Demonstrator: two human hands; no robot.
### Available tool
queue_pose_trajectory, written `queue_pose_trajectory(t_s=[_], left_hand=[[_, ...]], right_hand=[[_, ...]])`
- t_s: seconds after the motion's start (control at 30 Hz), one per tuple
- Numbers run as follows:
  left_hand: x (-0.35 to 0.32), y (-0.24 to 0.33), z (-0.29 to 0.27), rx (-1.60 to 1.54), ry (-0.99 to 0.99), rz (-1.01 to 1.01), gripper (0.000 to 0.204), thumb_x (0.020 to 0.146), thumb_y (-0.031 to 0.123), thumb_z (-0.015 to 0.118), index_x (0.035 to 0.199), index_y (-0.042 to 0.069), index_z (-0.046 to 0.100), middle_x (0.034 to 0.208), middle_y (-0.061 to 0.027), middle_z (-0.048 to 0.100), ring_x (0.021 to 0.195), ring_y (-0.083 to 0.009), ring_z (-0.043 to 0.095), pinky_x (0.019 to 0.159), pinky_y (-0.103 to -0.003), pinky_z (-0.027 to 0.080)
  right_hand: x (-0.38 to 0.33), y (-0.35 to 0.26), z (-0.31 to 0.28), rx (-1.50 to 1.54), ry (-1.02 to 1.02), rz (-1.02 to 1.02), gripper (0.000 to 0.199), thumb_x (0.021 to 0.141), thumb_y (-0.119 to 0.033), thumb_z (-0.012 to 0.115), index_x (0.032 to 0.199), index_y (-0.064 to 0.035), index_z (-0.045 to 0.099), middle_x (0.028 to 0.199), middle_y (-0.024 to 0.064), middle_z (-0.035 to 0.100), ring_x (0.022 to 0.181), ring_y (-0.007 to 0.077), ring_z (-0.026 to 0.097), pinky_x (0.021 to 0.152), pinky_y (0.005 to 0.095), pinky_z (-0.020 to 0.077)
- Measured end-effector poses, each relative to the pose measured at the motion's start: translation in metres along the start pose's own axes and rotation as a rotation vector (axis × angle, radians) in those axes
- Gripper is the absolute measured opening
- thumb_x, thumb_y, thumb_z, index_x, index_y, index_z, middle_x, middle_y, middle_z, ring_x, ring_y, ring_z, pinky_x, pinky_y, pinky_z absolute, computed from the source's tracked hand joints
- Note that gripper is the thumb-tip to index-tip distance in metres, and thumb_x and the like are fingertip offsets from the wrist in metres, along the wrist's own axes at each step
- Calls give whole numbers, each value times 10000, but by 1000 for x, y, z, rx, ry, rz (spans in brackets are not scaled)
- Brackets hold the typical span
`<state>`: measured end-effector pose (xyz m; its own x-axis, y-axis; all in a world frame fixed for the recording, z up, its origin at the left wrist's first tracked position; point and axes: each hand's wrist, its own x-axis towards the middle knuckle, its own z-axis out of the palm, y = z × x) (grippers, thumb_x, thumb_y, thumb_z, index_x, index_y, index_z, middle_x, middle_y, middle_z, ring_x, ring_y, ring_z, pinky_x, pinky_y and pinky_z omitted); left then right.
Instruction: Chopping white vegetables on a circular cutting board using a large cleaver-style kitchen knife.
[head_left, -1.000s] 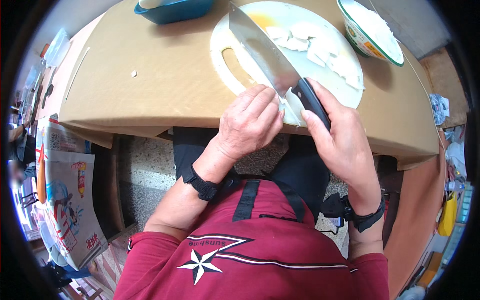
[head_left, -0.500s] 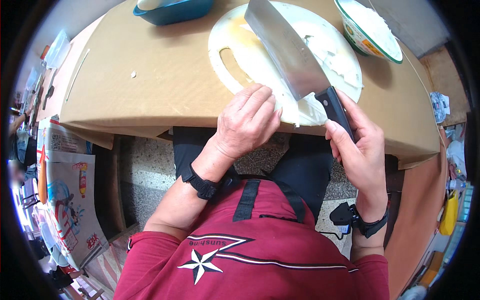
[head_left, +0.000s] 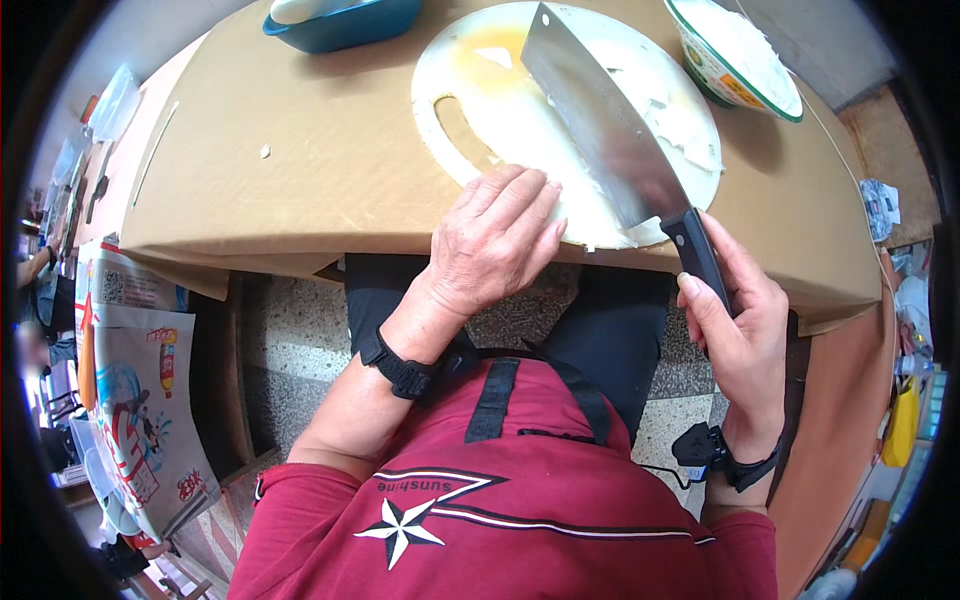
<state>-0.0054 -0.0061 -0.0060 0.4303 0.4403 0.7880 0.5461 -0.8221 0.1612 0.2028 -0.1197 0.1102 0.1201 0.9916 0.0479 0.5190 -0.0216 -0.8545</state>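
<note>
My right hand [head_left: 737, 305] is wrapped round the black handle of a cleaver [head_left: 610, 130]. Its broad steel blade slants up and to the left over an oval white cutting board [head_left: 428, 75] with a slot near its left side. Curled fingers close my left hand [head_left: 497, 238] at the board's near edge; whatever lies under them is hidden. White cut pieces of food [head_left: 685, 135] lie on the right of the board, beyond the blade. Small white bits [head_left: 625, 238] sit along the near rim, by the blade's heel. A yellowish wet patch shows at the board's far left.
A patterned bowl [head_left: 735, 70] with a green rim, heaped with white food, stands at the far right. At the far left is a blue tub [head_left: 345, 25] with something white inside. A brown cloth [head_left: 300, 190] covers the table, whose near edge runs before my lap.
The cleaver and my right hand have moved right and toward me, away from my left hand. White strips by the blade's heel now show less. My left hand stays nearly in place.
</note>
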Motion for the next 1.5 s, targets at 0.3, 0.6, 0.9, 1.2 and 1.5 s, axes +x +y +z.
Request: queue_pose_trajectory(t_s=[0.3,0.6,0.9,1.2,1.5], left_hand=[[-1,1,0,10,11,14,345,773,190,733,1071,29,670,1078,-107,642,1023,-271,626,881,-370,506],[0,0,-5,-37,-49,86,368,749,171,779,1102,106,696,1127,-75,665,1062,-280,631,889,-383,518],[11,14,0,-188,-134,128,311,754,135,783,1043,76,682,1050,-66,668,1022,-262,633,844,-388,497],[6,13,-1,-181,-39,172,294,740,84,778,1013,38,677,934,-77,666,900,-240,650,742,-355,514],[16,7,-6,-78,96,146,255,737,43,772,975,39,683,866,-75,660,797,-237,651,662,-342,482]], right_hand=[[-6,1,-2,11,-32,3,482,886,-50,650,1354,9,551,824,28,651,640,48,525,600,211,439],[-9,2,-2,64,-18,28,496,884,-45,654,1366,3,546,771,1,623,579,41,517,537,208,427],[-13,4,-5,85,13,50,497,888,-51,657,1372,-18,548,770,0,617,578,39,514,537,211,431],[-15,4,-4,96,25,56,495,886,-50,662,1367,-12,550,786,4,623,588,40,513,541,210,430],[-20,1,-3,87,22,39,507,889,-47,660,1379,-7,535,779,-6,613,581,35,506,532,203,421]])
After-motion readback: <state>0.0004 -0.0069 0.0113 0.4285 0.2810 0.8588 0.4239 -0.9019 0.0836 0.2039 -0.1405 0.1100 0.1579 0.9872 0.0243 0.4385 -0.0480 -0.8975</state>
